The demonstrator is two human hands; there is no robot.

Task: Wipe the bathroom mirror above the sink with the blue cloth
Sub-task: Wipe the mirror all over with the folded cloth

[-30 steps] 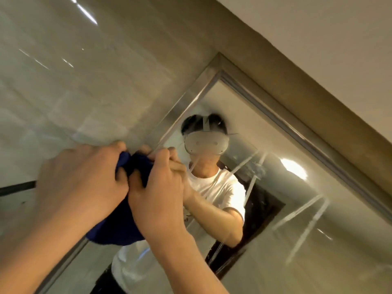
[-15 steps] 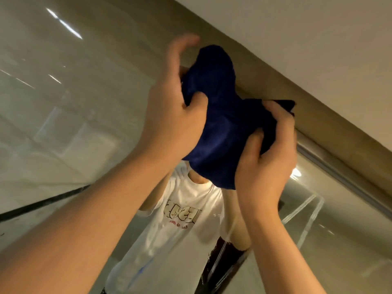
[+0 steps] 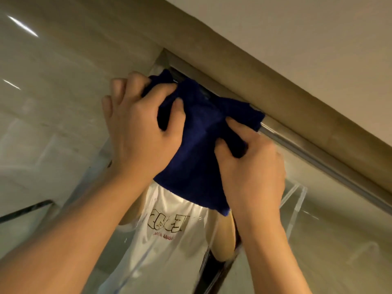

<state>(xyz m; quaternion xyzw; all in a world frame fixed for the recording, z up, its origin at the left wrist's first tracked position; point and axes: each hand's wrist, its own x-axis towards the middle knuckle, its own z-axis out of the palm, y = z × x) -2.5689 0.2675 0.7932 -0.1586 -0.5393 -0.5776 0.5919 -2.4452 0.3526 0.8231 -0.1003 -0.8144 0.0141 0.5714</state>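
A: Tiled wall [image 3: 53, 92], ceiling [image 3: 307, 28] above. Where's the cloth [image 3: 197, 145]?
B: Bunched against the mirror [image 3: 318, 219] at its top-left corner, over the frame [image 3: 318, 162]
A: Hands?
B: Left hand [image 3: 140, 132] and right hand [image 3: 252, 172] both grip it, fingers curled into the folds

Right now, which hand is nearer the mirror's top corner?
The left hand: it grips the blue cloth beside the corner; the right hand grips it lower.

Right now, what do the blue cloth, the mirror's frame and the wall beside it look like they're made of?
Blue cloth: soft, matte, fuzzy fabric, probably microfibre or terry; it bunches under both hands.
Mirror frame: smooth grey strip with a dull sheen, likely brushed metal.
Wall: glossy beige tile or polished stone, showing sharp light streaks.
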